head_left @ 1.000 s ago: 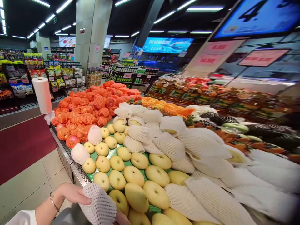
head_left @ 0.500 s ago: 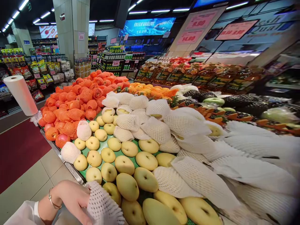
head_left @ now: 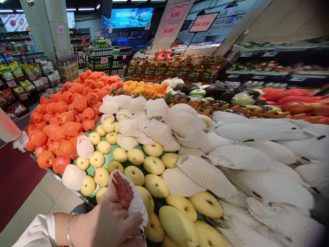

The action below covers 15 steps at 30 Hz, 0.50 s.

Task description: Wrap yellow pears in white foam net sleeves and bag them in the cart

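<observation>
Well to the left of the white foam-net sleeve (head_left: 140, 207), a pale, smooth cylinder (head_left: 7, 127) is cut off by the edge of the view; a crumpled clear plastic bag (head_left: 21, 141) adjoins it. Next, beyond and left of the sleeve, lies a heap of round red fruits in orange foam nets (head_left: 70, 118). Nearer the sleeve, on its left, a round fruit in a pinkish-white foam net (head_left: 74, 177) rests at the edge of the metal-edged table (head_left: 82, 198).

Immediately left of the sleeve, the left hand (head_left: 102, 221), with a thin silver bangle (head_left: 69, 229) at its wrist, reaches in; its fingers are clamped on the sleeve's near end. The sleeve itself, held above the table, surrounds the right hand (head_left: 122, 189). The right fingers lie partly within its open upper end; whether they are apart or together cannot be told.

Beyond and to the right of the sleeve, bare, round yellow fruits (head_left: 156, 185) sit on a green mesh mat (head_left: 110, 158). Well beyond it stand amber bottles with dark labels (head_left: 177, 69). Farther right of the sleeve, a broad bank of fruits in white foam nets (head_left: 205, 173) extends, with dark fruits in nets (head_left: 218, 90) behind; farthest right lie red-netted fruits (head_left: 288, 94).
</observation>
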### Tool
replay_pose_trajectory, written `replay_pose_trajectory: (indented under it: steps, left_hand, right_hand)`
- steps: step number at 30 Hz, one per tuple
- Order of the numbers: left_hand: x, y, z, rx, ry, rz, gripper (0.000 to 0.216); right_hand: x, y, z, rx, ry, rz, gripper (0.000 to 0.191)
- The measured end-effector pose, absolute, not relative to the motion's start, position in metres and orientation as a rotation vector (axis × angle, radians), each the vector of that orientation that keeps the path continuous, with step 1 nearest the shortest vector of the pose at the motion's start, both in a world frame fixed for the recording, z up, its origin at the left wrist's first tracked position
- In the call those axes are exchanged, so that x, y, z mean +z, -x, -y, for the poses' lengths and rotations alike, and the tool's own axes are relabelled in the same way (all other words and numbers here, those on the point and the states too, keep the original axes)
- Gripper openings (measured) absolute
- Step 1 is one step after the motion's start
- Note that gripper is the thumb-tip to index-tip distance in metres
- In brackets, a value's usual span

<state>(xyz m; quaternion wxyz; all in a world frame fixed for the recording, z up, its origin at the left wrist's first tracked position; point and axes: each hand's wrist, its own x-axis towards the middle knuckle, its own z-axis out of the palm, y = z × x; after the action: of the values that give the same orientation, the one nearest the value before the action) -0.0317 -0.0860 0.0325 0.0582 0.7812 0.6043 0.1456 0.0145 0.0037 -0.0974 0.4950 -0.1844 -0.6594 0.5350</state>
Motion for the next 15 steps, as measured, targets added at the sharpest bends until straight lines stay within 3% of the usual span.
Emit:
replay_pose_trajectory:
  steps: [3,5,15]
  left_hand:
    - [0.032,0.038,0.085,0.363,-2.307,-1.962,0.042]
    - [0.031,0.041,0.087,0.342,-2.325,-1.964,0.049]
    - [0.026,0.052,0.090,0.331,-2.381,-1.907,0.066]
  right_hand:
    - [-0.090,-0.003,-0.018,1.631,0.382,1.061,0.050]
    - [-0.086,-0.001,-0.024,1.794,0.351,0.849,0.054]
    - [-0.109,-0.005,-0.029,1.791,0.418,1.068,0.091]
